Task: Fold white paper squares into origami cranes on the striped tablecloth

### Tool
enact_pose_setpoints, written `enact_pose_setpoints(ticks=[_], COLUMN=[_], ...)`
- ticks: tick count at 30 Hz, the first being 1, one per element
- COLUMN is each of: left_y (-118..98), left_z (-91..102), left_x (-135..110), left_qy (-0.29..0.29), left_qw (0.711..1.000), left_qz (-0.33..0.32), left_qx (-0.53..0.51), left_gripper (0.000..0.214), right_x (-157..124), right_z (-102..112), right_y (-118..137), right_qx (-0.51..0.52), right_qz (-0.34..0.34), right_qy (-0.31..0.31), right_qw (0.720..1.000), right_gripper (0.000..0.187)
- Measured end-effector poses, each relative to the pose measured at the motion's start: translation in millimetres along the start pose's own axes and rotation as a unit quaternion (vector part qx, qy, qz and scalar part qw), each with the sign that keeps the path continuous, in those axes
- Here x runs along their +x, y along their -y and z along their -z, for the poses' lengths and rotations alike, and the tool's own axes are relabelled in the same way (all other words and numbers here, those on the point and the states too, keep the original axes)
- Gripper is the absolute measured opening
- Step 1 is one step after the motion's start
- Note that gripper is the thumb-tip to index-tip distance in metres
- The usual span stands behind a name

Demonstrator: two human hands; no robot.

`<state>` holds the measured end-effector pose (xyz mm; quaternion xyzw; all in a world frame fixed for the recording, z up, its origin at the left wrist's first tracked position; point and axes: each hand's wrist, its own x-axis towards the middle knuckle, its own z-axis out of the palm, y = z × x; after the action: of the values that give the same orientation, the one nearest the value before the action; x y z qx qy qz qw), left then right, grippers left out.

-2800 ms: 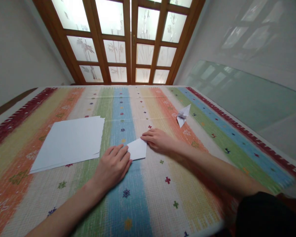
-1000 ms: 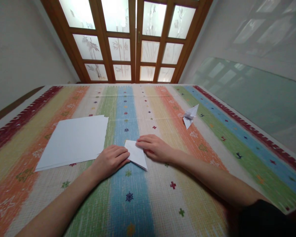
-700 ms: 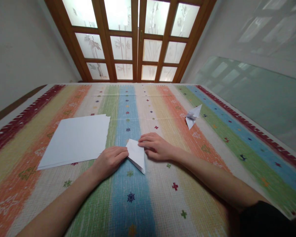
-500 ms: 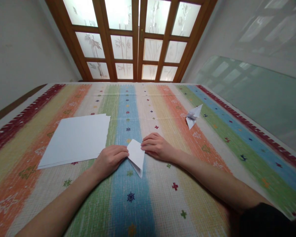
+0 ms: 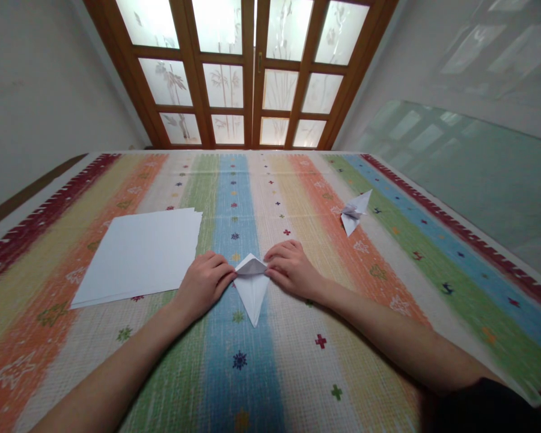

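A small white folded paper (image 5: 253,291) lies on the blue stripe of the tablecloth, its long point facing me and a triangular flap across its far end. My left hand (image 5: 206,278) pinches its left corner, fingers pressed together. At the opposite corner, my right hand (image 5: 293,269) grips the paper between thumb and fingers. Creases run down the middle of the lower part. The fingertips hide both side corners.
A stack of white paper sheets (image 5: 137,255) lies to the left, close to my left hand. Farther off on the right sits a folded paper figure (image 5: 356,211) with pointed ends. A striped tablecloth (image 5: 297,373) covers the table, and wooden glazed doors (image 5: 252,90) stand beyond it.
The folded paper has turned from a slanted pose to face me squarely, and its top flap now shows folded across. Both hands have shifted slightly at its corners.
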<state>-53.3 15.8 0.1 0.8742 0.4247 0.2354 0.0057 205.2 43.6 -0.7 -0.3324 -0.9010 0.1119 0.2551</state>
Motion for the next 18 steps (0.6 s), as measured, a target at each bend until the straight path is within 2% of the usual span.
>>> enact_pose_setpoints(ticks=[5,8,13,18], left_y=[-3.7,-4.1,-7.0,-18.9], left_z=[-0.2,-0.2,0.3,3.1], left_x=[9.3,11.8,15.5,21.5], left_qy=[0.053,0.069,0.088,0.129], left_qw=[0.992,0.986,0.984,0.972], left_qz=[0.109,0.140,0.158,0.181], left_qx=[-0.044,-0.050,-0.008,0.076], left_gripper=[0.025,0.028,0.030,0.027], right_x=[5.8,10.9,17.0,17.8], right_z=[-0.1,0.5,1.1,-1.1], right_y=[11.3,16.3,21.0,20.9], right_qx=[0.001,-0.006,-0.036,-0.077], right_qz=[-0.110,-0.153,-0.184,-0.197], right_qy=[0.006,0.014,0.030,0.024], right_qw=[0.994,0.988,0.982,0.977], right_gripper=[0.013,0.016,0.019,0.025])
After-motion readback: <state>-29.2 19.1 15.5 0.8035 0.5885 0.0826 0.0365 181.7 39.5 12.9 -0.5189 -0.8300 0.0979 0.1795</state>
